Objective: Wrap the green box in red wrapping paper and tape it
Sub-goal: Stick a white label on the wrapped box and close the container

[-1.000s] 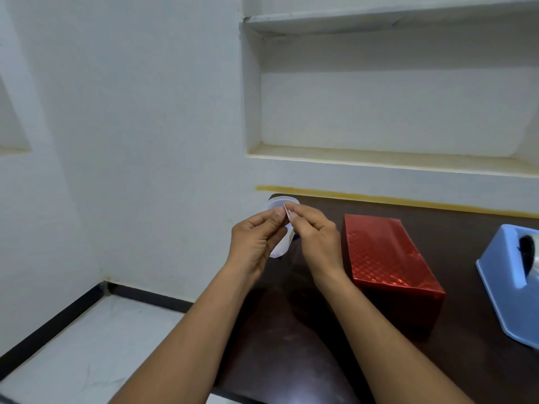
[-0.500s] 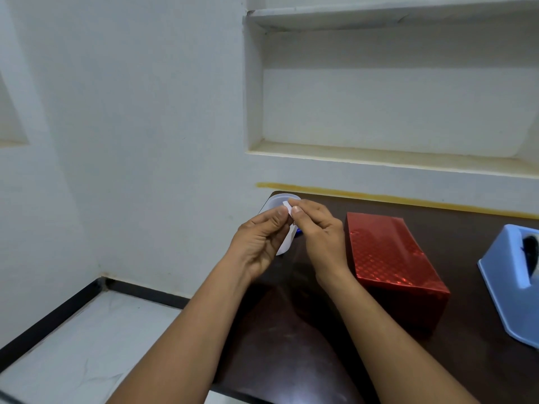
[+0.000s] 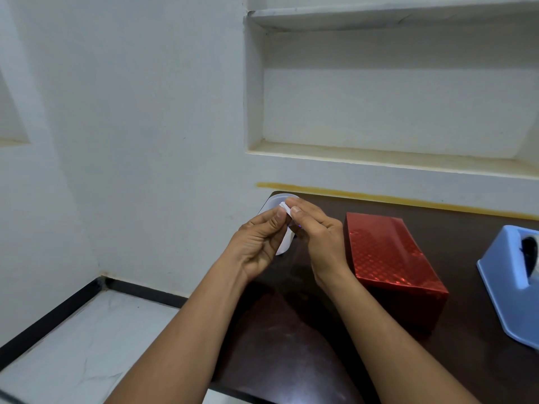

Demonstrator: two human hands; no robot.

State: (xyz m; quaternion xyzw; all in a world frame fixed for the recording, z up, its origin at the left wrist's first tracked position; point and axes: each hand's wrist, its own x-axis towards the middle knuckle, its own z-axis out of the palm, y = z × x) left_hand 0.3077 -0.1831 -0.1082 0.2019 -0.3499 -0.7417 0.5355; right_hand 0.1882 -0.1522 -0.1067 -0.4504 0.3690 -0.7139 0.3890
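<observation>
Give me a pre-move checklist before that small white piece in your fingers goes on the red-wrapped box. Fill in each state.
1. White piece held: pinched between the fingertips of the left hand and the right hand. Ok.
2. Whether the piece is tape, and which side is sticky: cannot tell.
3. Red-wrapped box covered on the faces shown, no green visible. Ok.
4. Which seam needs taping: none visible from this side. Cannot tell.
5. Box within reach: it lies on the dark table just right of the right hand. Ok.
6. Blue tape dispenser at hand: at the right edge of the view, on the table. Ok.
</observation>
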